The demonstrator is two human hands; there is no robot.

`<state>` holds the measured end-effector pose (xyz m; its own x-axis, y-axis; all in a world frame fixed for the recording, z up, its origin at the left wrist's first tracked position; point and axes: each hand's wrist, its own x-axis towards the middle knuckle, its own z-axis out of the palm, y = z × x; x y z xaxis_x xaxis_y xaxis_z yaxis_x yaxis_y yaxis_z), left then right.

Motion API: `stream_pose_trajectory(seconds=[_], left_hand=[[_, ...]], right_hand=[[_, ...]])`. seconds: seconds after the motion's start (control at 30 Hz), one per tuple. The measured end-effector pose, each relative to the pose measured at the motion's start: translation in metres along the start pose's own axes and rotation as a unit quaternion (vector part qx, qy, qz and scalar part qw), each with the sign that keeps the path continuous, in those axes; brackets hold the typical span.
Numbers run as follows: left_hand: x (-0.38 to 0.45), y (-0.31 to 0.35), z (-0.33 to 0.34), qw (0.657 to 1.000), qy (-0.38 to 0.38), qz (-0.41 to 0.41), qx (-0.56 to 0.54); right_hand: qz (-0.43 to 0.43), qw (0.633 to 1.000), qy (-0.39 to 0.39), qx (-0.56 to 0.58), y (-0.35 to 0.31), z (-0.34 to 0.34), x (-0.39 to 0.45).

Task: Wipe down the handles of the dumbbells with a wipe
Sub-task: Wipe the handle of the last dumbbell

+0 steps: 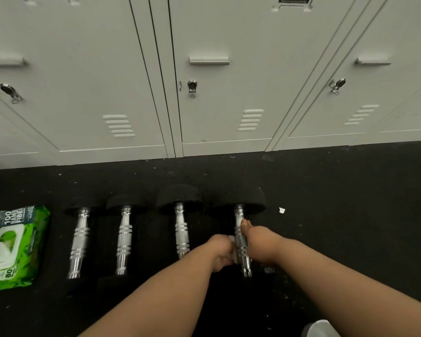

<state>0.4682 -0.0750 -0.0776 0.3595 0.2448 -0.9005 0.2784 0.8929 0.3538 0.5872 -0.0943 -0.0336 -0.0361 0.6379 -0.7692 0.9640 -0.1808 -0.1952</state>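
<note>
Down on the black floor (326,190), four dumbbells lie side by side in a row in front of the pale lockers (107,81), their chrome handles pointing away from me. My hands are both on the rightmost dumbbell (241,239). My left hand (220,251) has its fingers curled round a white wipe (232,244), pressing it against the left side of that handle about midway along its length. My right hand (260,242) rests on the handle's right side, its fingers reaching forward along the chrome toward the far black head; how tightly they wrap the bar I cannot tell, as the underside is hidden. The third dumbbell (181,234) lies just to the left of my left hand, apart from it. Further left are the second dumbbell (124,239) and the first dumbbell (80,242), untouched. At the far left edge sits a green pack of wipes (22,251) with its flap lifted and a white sheet showing in the opening. A small white scrap (282,210) lies on the floor right of the dumbbell I hold.
</note>
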Motion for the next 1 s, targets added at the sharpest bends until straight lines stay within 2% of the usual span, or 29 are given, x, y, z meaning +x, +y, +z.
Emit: stream_pose_trajectory(seconds=[0.1, 0.2, 0.3, 0.4, 0.47, 0.57, 0.63, 0.77, 0.8, 0.87, 1.0], left_hand=[[-0.002, 0.004, 0.005, 0.999, 0.018, -0.005, -0.032], [-0.006, 0.007, 0.005, 0.999, 0.04, -0.005, 0.012], [-0.012, 0.013, 0.007, 0.992, 0.113, 0.016, 0.052], [-0.007, 0.011, 0.01, 0.985, 0.164, 0.034, 0.044], [-0.001, 0.01, 0.009, 0.99, 0.141, 0.027, -0.003], [0.004, 0.015, 0.007, 0.995, 0.062, -0.003, -0.073], [0.0, 0.016, 0.011, 0.995, 0.047, -0.004, -0.093], [-0.006, 0.01, 0.019, 0.986, 0.143, 0.016, -0.085], [-0.009, 0.01, 0.019, 0.981, 0.182, 0.029, -0.056], [-0.016, 0.013, 0.017, 0.962, 0.242, 0.088, 0.093], [-0.039, 0.015, 0.031, 0.896, 0.203, 0.192, 0.345]], right_hand=[[0.007, 1.0, 0.002, -0.009, -0.003, -0.002, -0.001], [0.003, 1.0, -0.003, -0.012, -0.001, -0.005, -0.001], [-0.001, 1.0, -0.009, -0.01, 0.001, -0.005, 0.001], [-0.004, 1.0, -0.018, -0.001, 0.002, -0.007, 0.0], [-0.007, 1.0, -0.021, 0.001, 0.002, -0.008, -0.002], [-0.003, 1.0, -0.014, -0.006, 0.001, -0.007, -0.001], [-0.005, 1.0, -0.008, -0.005, 0.0, -0.006, 0.0], [-0.009, 1.0, -0.017, 0.005, 0.0, -0.008, -0.004], [-0.011, 1.0, -0.019, 0.007, 0.0, -0.008, -0.004], [-0.01, 1.0, -0.02, 0.008, 0.0, -0.008, -0.004], [-0.008, 0.998, -0.026, 0.054, 0.003, -0.013, -0.009]])
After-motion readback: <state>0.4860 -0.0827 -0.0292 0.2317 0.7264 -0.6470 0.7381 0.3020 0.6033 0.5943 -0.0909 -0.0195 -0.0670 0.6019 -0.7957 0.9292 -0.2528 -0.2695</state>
